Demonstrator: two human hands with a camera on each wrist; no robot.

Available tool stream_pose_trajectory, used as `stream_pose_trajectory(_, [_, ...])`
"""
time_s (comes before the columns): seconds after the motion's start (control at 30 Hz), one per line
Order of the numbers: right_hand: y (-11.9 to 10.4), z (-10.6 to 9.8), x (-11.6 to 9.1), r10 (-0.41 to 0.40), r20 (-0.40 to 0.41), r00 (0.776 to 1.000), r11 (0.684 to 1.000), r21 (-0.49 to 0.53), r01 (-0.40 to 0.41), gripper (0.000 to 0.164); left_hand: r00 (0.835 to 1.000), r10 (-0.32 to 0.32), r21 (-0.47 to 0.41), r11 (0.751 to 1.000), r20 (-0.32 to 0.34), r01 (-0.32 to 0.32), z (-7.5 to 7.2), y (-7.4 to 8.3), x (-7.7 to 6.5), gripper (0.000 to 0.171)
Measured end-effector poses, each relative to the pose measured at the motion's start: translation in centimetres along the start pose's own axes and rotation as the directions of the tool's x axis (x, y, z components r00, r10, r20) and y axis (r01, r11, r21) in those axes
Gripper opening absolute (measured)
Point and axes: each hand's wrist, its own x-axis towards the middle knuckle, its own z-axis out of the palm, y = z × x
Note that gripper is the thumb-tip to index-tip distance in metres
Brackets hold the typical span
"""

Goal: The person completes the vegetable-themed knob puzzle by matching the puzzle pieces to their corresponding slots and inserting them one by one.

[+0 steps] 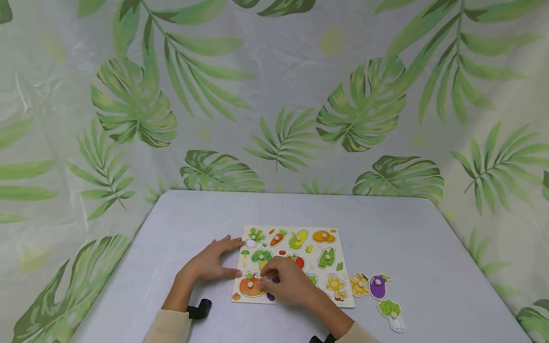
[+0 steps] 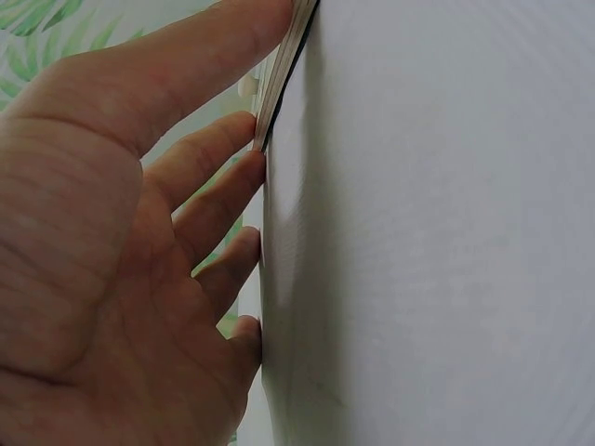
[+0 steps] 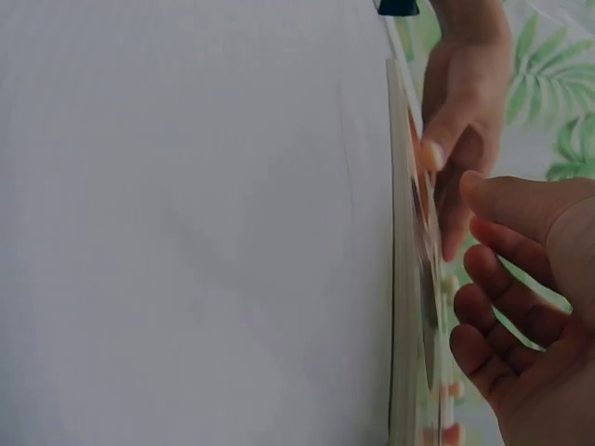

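Observation:
A wooden vegetable knob puzzle board (image 1: 315,299) lies on the white table. My left hand (image 1: 213,259) spreads its fingers along the board's left edge, fingertips right at the side in the left wrist view. Its thumb lies by the lower left corner, near the pumpkin piece (image 1: 248,288). Over the lower middle of the board hovers my right hand (image 1: 291,282), thumb and index close beside the pumpkin's knob. Its loosely curled fingers (image 3: 502,288) show nothing between them in the right wrist view. A thin piece (image 3: 429,316) sits tilted on the board there. The right hand hides part of the lower row.
Right of the board lie a loose yellow mushroom piece (image 1: 359,285), an eggplant piece (image 1: 378,287) and a bok choy piece (image 1: 391,312). The board also bears carrot (image 1: 278,238), corn (image 1: 297,241), broccoli (image 1: 261,257) and tomato pieces. A leaf-patterned curtain (image 1: 274,95) stands behind the table.

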Motion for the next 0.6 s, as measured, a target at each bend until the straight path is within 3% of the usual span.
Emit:
stream_pose_trajectory(0.33, [1.5, -2.4, -0.9, 0.025, -0.082, 0.996, 1.000, -0.016, -0.026, 0.012, 1.000, 0.009, -0.005, 1.000, -0.001, -0.009, -0.1, 0.2, -0.1, 0.086])
stream_pose_trajectory(0.6, [2.5, -4.1, -1.9, 0.019, -0.102, 0.995, 0.999, -0.025, -0.022, 0.014, 1.000, 0.002, -0.011, 1.000, 0.002, -0.002, -0.1, 0.1, -0.1, 0.086])
